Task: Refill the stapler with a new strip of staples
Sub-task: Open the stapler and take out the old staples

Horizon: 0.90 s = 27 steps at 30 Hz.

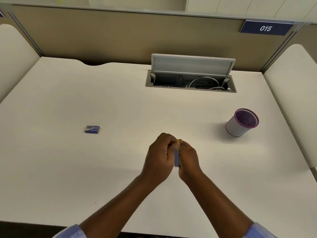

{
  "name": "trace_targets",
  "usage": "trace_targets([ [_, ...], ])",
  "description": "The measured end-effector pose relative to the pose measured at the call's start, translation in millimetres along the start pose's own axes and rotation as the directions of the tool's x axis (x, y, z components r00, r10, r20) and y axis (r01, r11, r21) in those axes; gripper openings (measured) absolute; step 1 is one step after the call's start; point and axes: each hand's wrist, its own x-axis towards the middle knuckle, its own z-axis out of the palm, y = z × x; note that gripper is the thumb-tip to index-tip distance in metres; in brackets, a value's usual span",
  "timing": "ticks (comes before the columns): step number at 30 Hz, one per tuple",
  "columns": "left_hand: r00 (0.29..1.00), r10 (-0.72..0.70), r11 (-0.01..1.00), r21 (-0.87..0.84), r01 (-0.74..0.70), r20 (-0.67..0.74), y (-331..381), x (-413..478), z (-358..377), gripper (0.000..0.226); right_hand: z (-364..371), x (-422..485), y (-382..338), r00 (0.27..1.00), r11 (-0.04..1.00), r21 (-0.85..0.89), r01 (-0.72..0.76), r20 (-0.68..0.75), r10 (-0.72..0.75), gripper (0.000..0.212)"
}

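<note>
Stapler (176, 158) between both hands (171, 157), above desk (68, 100).

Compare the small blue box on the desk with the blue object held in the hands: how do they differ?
The small blue box lies flat and untouched; the blue object is clasped between the left hand and right hand. The box shows fully; the object is mostly hidden and has yellow at its far end. Both are blue.
</note>
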Motion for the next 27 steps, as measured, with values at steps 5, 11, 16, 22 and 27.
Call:
trace_targets([
  [5, 0.994, 0.086, 0.996, -0.033, -0.089, -0.069, 8.1, -9.6, -0.1, 0.007, -3.2, 11.2, -13.4, 0.997, 0.994, 0.109, -0.01, 0.075, 0.002, 0.021],
  [11, 0.98, 0.19, 0.982, -0.002, -0.19, -0.059, 10.9, -24.4, -6.2, 0.008, -5.5, 20.0, -21.4, 0.981, 0.941, 0.297, -0.16, 0.153, 0.119, 0.032],
  [16, 0.956, 0.293, 0.956, 0.012, -0.293, 0.022, 3.6, -41.2, -6.8, 0.007, -9.9, 23.3, -21.8, 0.975, 0.931, 0.341, -0.127, 0.218, 0.053, 0.027],
  [22, 0.919, 0.346, 0.913, 0.157, -0.376, 0.188, -14.7, -63.4, 4.6, 0.01, -10.6, 27.0, -23.1, 0.966, 0.954, 0.287, -0.091, 0.26, 0.014, 0.032],
  [27, 0.908, 0.313, 0.891, 0.246, -0.382, 0.279, -27.3, -68.3, 4.6, 0.013, -9.1, 27.3, -22.2, 0.961, 0.965, 0.248, -0.087, 0.277, 0.015, 0.031],
])
